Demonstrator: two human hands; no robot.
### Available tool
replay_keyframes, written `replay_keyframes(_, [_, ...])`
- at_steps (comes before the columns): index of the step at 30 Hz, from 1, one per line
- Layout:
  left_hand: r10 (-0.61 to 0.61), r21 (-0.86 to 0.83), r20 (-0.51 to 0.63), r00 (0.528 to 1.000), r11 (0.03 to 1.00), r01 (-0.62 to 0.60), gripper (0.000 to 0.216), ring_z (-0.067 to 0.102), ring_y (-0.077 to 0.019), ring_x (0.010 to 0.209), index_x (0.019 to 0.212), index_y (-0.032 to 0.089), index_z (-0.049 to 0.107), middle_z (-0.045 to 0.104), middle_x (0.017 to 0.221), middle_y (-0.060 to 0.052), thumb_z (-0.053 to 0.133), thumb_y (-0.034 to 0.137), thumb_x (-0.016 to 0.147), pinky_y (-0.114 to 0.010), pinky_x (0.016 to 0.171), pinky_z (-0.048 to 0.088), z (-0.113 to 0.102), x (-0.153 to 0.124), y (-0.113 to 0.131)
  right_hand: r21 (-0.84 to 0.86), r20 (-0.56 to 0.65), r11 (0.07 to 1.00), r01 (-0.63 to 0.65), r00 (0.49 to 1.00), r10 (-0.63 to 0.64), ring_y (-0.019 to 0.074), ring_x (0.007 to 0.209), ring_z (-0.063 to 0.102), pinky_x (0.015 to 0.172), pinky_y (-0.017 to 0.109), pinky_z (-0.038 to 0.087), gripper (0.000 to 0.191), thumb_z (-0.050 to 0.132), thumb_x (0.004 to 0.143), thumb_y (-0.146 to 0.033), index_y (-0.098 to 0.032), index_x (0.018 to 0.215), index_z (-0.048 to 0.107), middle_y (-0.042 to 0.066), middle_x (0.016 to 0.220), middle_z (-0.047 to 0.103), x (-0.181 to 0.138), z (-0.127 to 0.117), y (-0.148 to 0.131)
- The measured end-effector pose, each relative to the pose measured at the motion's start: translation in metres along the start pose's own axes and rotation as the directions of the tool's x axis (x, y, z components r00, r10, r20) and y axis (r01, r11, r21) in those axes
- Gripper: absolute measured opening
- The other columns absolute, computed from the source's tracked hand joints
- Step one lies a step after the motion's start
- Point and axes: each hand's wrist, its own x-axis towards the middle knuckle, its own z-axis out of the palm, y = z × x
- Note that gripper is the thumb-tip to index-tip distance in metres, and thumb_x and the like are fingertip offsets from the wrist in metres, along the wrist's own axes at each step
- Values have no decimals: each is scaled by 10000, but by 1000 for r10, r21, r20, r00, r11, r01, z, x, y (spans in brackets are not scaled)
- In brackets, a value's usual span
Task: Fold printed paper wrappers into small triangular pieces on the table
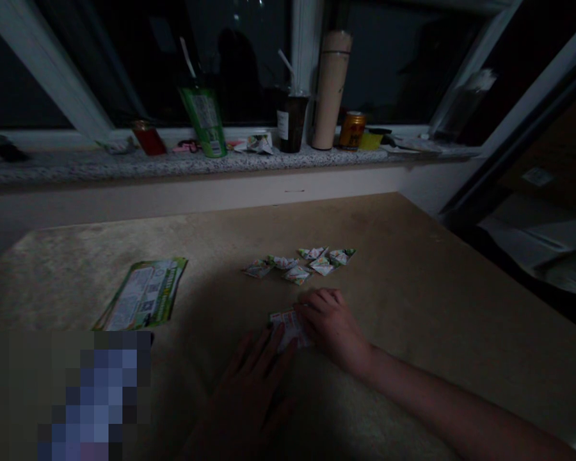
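A small piece of printed paper (288,325) lies on the tan table (413,269) in dim light. My left hand (256,374) rests flat on its near side, fingers stretched out over the paper. My right hand (333,323) presses on its right edge with fingers curled down onto it. Just beyond the hands lies a cluster of several small folded paper triangles (300,262), printed in green, white and orange.
A stack of green printed leaflets (146,293) lies at the left of the table. On the stone windowsill (125,163) stand a green cup with straw (204,121), a dark cup (291,121), a tall beige flask (331,89) and a gold can (352,130).
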Motion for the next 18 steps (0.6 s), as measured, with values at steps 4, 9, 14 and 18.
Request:
replay_keyframes(4, [-12,-12,-19,1000,1000,11,642,284,-288,1334,1457,242,179,256,1498,-71,454,414,902,-475,1044,287,3,-2,0,-6,4,1000,1,1000,-1,205,921,514,809,349,345,131,576,855,-145,-195,958,640,54,1006,638,-1,1,0])
replay_keyframes(9, [-22,-32,-12,1000,999,22,623,265,-287,1342,1453,248,196,224,1510,-57,449,404,905,-459,1043,302,4,-3,1,-19,-1,1000,4,1000,-4,211,924,513,811,358,342,131,558,866,-151,-197,952,645,71,1014,634,-1,4,2])
replay_keyframes(14, [-17,-23,-28,999,1000,16,622,258,-293,1342,1452,228,205,234,1507,-67,442,412,908,-466,1040,303,5,-3,-1,-16,-12,1000,-6,1000,6,219,928,508,817,358,340,209,542,875,-156,-203,1065,616,70,1011,638,0,5,2])
replay_keyframes(18, [-14,-24,-37,999,1000,13,614,274,-288,1336,1449,230,216,245,1503,-64,437,422,909,-471,1046,286,6,-2,0,-15,11,1000,-18,1000,18,209,945,510,835,354,337,186,530,888,-176,-197,1051,617,76,1019,636,0,3,2])
